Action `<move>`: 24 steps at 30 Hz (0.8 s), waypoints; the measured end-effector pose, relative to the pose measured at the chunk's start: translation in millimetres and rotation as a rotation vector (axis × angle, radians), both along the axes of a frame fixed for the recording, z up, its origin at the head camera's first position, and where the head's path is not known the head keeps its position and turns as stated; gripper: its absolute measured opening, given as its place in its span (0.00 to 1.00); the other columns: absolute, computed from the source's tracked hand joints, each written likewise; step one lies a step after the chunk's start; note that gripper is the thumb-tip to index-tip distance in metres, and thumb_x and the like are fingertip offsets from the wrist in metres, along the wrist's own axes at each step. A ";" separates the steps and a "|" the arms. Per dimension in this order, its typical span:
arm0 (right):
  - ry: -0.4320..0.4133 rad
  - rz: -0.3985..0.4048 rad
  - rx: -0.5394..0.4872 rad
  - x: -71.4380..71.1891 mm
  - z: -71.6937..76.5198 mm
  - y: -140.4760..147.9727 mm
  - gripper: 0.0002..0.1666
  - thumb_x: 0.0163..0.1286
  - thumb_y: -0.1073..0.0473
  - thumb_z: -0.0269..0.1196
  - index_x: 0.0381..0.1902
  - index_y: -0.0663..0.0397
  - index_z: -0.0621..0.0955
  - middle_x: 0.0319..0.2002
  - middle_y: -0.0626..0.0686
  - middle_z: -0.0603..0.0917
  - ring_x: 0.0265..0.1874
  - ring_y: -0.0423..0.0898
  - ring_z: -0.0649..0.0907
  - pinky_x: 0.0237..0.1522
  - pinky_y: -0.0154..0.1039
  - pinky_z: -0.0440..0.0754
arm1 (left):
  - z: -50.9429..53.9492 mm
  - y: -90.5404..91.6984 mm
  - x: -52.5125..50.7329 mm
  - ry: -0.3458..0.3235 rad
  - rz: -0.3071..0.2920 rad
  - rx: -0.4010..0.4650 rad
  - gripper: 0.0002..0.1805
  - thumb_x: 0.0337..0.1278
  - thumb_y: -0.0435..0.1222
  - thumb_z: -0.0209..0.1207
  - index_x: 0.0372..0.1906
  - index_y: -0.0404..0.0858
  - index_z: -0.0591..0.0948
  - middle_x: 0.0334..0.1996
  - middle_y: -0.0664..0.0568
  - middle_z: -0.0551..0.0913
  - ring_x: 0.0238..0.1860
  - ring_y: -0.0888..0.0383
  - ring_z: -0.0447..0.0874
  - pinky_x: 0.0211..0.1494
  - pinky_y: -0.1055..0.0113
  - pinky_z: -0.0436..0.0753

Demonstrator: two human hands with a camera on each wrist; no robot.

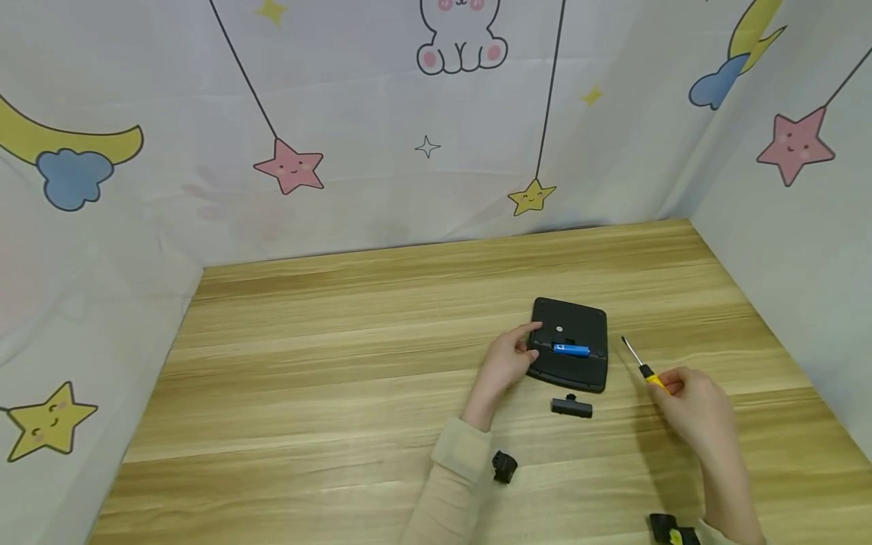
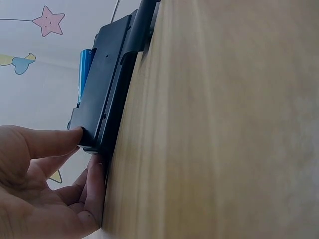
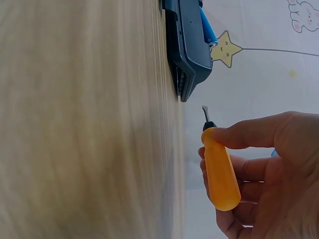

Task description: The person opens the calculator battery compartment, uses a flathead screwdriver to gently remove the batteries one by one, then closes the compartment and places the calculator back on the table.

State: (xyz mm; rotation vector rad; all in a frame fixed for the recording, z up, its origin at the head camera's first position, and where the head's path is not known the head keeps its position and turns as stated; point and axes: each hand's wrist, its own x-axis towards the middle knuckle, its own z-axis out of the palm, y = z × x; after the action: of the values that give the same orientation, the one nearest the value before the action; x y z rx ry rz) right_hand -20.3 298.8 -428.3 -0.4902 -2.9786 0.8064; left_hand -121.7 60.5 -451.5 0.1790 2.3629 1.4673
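From the head, we see the left hand (image 1: 502, 362) stretched forward, gripping the edge of a flat black plastic device (image 1: 580, 324) on the wood-grained tabletop (image 1: 327, 363). Left wrist: a blue cylindrical battery (image 2: 84, 69) juts from it. Right wrist: the right hand (image 3: 279, 174) pinches a yellow-handled metal screwdriver (image 3: 220, 172).

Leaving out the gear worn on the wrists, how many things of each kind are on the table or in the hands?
Flat black device: 1
Blue battery, set in the device: 1
Small black piece: 1
Screwdriver with a yellow handle: 1
Total: 4
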 end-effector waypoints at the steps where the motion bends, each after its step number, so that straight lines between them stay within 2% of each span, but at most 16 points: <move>1: -0.008 0.004 0.002 -0.1 0.1 0.6 0.17 0.63 0.55 0.62 0.38 0.67 0.81 0.29 0.59 0.83 0.26 0.46 0.78 0.27 0.36 0.67 | 0.0 0.1 0.0 0.000 0.001 0.000 0.26 0.61 0.30 0.59 0.63 0.52 0.76 0.27 0.55 0.69 0.23 0.61 0.64 0.25 0.72 0.64; 13: -0.064 0.028 0.032 0.2 -0.4 6.3 0.17 0.65 0.55 0.59 0.37 0.67 0.80 0.31 0.62 0.81 0.31 0.55 0.80 0.26 0.41 0.69 | 0.1 -0.4 1.2 0.008 -0.006 0.004 0.27 0.61 0.30 0.59 0.64 0.51 0.75 0.28 0.54 0.68 0.23 0.61 0.64 0.25 0.73 0.64; 24: -0.085 0.046 0.044 1.9 -2.3 9.1 0.18 0.64 0.55 0.59 0.38 0.69 0.80 0.29 0.59 0.82 0.29 0.53 0.79 0.25 0.39 0.68 | -0.9 -0.3 0.8 -0.004 0.000 0.013 0.26 0.61 0.30 0.58 0.64 0.51 0.75 0.27 0.54 0.69 0.23 0.61 0.63 0.25 0.72 0.64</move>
State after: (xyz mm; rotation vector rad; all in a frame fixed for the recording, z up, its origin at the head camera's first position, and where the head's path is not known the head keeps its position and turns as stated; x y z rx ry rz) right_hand -18.4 308.0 -430.6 -0.4675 -3.0893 0.7394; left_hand -120.9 60.3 -452.4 0.1795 2.3512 1.4816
